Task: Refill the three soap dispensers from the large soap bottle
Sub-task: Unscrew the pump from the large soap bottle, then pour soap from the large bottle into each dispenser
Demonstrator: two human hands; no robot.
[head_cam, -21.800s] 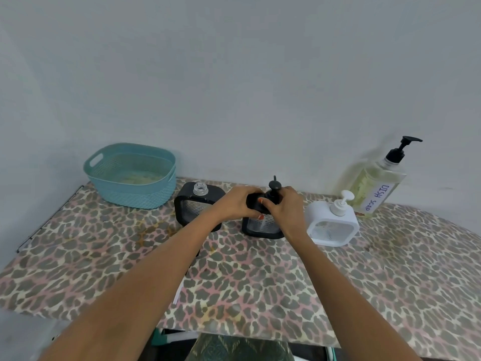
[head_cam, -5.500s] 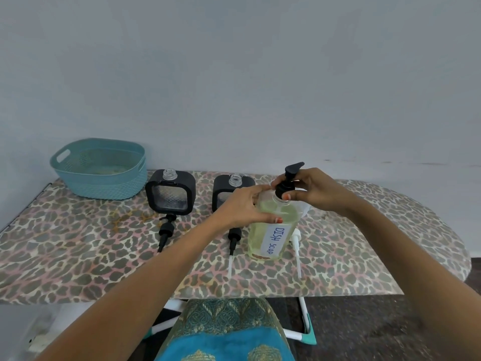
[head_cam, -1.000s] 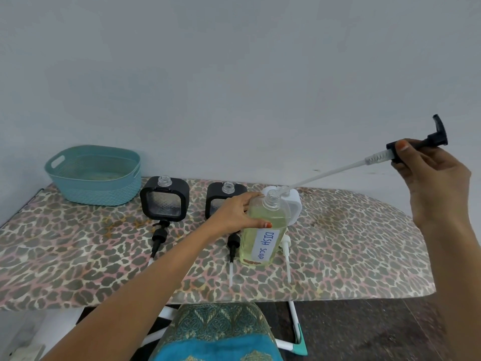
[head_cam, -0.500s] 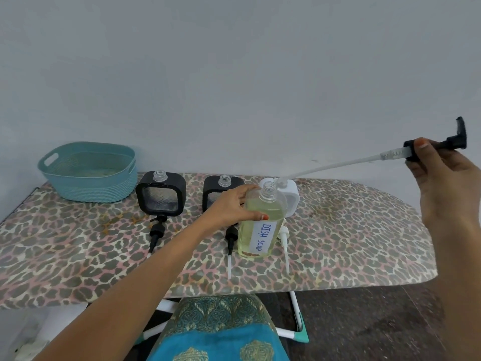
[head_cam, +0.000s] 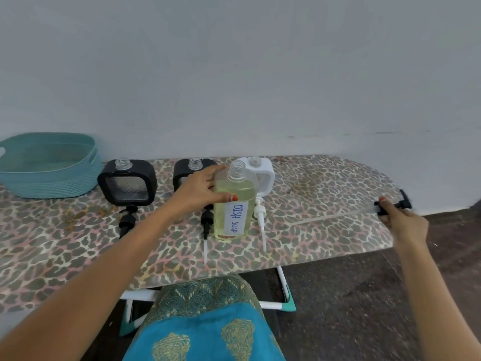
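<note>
I see my left hand (head_cam: pixel 200 191) with fingers curled round the uncapped large soap bottle (head_cam: pixel 234 204), upright on the surface (head_cam: pixel 325 194) just before the three open dispensers (head_cam: pixel 127 182), while my right hand (head_cam: pixel 406 222) grips its blurred pump (head_cam: pixel 390 204) over the right end.

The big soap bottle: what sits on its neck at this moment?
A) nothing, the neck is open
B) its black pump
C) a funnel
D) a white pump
A: the threaded neck of the big soap bottle is bare while the left hand grips the bottle, and the right hand holds the black pump away to the side, near the end of the board.
</note>
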